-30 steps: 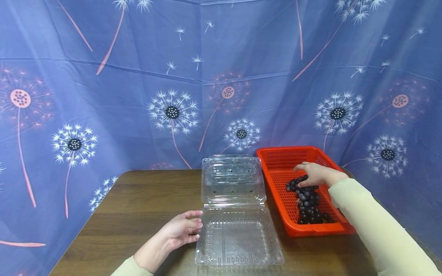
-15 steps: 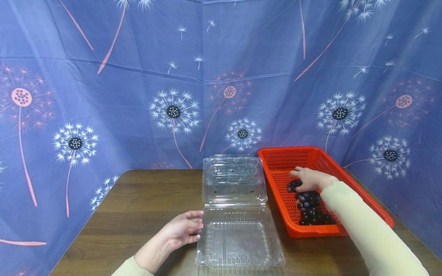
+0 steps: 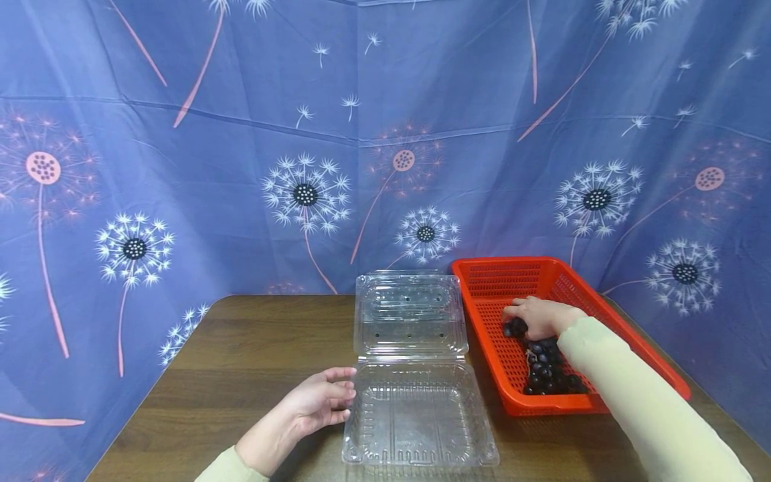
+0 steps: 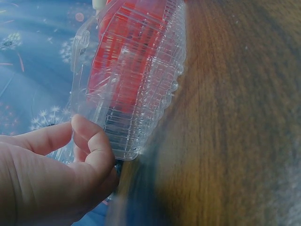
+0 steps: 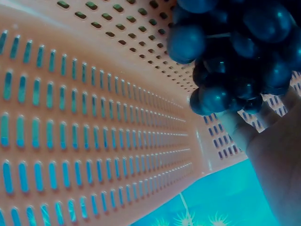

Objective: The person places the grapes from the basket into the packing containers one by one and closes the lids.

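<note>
Compared with a second ago, your right hand (image 3: 542, 318) has dropped lower into the red plastic basket (image 3: 536, 404) and its fingers have curled in; your left hand (image 3: 322, 402) has pretty much stayed put. The right one's mostly closed round a bunch of black grapes (image 5: 244, 56), with more grapes (image 3: 549, 383) on the basket floor, just toward you from it. Your left is nearly closed too, fingertips pinching the rim of the clear clamshell (image 3: 415, 422), which sits just right of that hand on the wood-grain table (image 3: 277, 341), lid (image 3: 409, 321) folded back.

Stuff to watch: grapes could pop loose if you've only got the outer ones, and squeezing hard might split some. The clamshell looks flimsy, so a tug from your left could bend or skid it.

Counts: two hands, one basket, one clamshell with one lid, one table, and a dandelion-print backdrop (image 3: 241, 201) beyond both hands. Number of bunches? Can't tell, they overlap and your right hand hides some.
</note>
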Tool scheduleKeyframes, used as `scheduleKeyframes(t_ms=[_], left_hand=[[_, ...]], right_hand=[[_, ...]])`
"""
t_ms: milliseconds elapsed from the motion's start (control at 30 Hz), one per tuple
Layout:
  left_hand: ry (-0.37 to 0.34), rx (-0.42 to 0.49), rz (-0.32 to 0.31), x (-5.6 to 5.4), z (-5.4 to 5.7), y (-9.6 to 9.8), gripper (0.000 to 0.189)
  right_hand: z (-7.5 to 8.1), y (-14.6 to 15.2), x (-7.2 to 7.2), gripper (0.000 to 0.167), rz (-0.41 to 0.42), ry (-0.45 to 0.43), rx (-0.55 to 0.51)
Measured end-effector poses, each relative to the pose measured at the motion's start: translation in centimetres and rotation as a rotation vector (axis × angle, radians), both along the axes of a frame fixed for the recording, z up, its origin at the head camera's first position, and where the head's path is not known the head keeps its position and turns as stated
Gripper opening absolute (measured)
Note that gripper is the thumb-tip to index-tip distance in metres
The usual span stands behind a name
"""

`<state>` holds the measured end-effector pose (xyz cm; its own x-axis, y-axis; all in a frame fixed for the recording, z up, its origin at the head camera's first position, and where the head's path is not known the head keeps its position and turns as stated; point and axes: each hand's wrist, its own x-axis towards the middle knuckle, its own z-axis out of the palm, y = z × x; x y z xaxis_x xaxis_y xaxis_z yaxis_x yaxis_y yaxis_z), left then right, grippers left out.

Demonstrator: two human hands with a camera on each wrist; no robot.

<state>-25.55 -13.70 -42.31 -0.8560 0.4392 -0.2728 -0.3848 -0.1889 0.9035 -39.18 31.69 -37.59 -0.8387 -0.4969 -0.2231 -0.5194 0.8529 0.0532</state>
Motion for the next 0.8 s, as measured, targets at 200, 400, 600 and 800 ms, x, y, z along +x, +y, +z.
scheduleKeyframes(t_ms=[200, 400, 600, 800], left_hand=[[-0.001, 0.001, 0.003, 0.05, 0.01, -0.03, 0.050], [-0.003, -0.001, 0.006, 0.08, 0.00, -0.03, 0.050], [-0.003, -0.005, 0.005, 0.03, 0.08, 0.00, 0.050], [0.001, -0.011, 0.001, -0.02, 0.12, -0.01, 0.053]], right_hand=[[0.18, -0.24, 0.07, 0.052, 0.031, -0.014, 0.022], [-0.20, -0.27, 0.10, 0.055, 0.011, -0.054, 0.024], [-0.20, -0.66, 0.25, 0.048, 0.069, 0.009, 0.030], [0.03, -1.02, 0.11, 0.037, 0.151, 0.088, 0.063]])
